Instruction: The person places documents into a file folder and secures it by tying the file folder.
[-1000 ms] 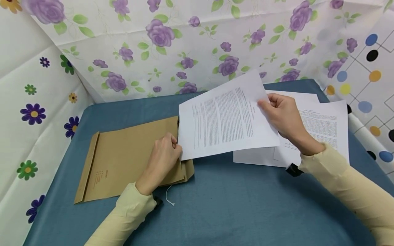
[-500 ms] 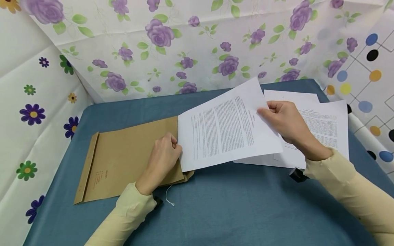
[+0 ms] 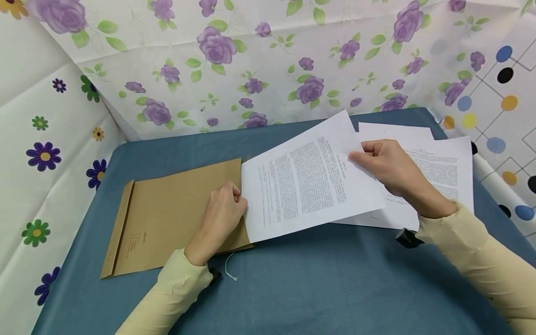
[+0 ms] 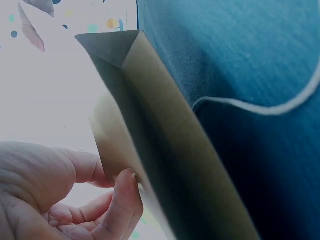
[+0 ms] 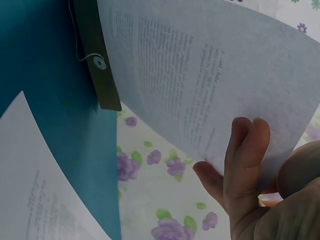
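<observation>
A brown paper envelope [image 3: 167,214] lies on the blue table [image 3: 310,284], its open mouth facing right. My left hand [image 3: 224,211] grips the top layer of that mouth and lifts it; the left wrist view shows the envelope [image 4: 165,145] held open by my left fingers [image 4: 120,200]. My right hand [image 3: 387,165] pinches the right edge of a printed white sheet [image 3: 305,184], whose left edge meets the envelope's mouth. In the right wrist view the sheet [image 5: 200,85] bows above my right fingers [image 5: 245,160], with the envelope flap [image 5: 97,65] at its far end.
More printed sheets [image 3: 439,172] lie on the table under my right forearm. A thin white string [image 3: 229,270] trails from the envelope by my left wrist. Flowered cloth walls [image 3: 234,60] close in the back and both sides. Bare blue table stretches along the front.
My right hand has lowered the sheet and slid it slightly left and toward me, so it now covers the envelope's lower right corner. My left hand has kept its grip.
</observation>
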{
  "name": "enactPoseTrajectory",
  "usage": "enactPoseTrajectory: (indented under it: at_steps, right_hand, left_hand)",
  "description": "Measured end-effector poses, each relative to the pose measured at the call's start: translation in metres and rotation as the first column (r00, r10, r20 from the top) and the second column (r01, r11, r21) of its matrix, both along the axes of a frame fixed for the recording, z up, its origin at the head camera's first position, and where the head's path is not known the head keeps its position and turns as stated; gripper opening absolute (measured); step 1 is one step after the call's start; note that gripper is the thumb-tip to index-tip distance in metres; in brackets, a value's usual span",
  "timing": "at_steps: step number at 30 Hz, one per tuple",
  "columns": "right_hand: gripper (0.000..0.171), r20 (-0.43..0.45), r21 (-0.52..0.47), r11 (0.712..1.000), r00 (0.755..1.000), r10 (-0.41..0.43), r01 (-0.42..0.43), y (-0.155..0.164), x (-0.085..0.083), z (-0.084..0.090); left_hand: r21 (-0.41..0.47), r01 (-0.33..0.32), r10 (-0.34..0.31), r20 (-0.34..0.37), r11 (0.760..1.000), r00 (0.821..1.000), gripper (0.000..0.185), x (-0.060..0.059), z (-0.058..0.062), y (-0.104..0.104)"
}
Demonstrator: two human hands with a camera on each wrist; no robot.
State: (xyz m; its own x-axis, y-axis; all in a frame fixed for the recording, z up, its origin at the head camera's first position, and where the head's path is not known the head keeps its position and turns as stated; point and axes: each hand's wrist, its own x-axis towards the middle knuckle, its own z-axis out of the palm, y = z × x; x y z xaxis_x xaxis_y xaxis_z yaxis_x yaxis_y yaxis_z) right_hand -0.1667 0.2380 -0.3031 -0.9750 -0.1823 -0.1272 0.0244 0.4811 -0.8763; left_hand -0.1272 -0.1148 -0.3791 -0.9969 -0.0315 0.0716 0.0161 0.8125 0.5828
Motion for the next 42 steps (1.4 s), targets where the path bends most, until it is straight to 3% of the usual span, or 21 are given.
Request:
enactPoseTrajectory:
  at_steps: [5, 24, 42]
  right_hand:
    - [0.037, 0.007, -0.017, 1.000, 1.000, -0.023, 0.023, -0.007, -0.001, -0.007]
    - [0.031, -0.007, -0.154, 0.988, 1.000, 0.020, -0.021, -0.045, -0.007, -0.047]
    - [0.026, -0.068, -0.192, 0.981, 0.998, 0.018, -0.031, -0.087, -0.007, -0.073]
  left_hand:
    - [-0.001, 0.007, -0.007, -0.010, 1.000, 1.000, 0.008, 0.001, 0.000, 0.000]
    - [0.013, 0.008, -0.009, 0.008, 1.000, 1.000, 0.008, 0.002, 0.001, -0.001]
    - [0.003, 0.021, -0.021, -0.016, 1.000, 1.000, 0.007, 0.003, 0.003, -0.001]
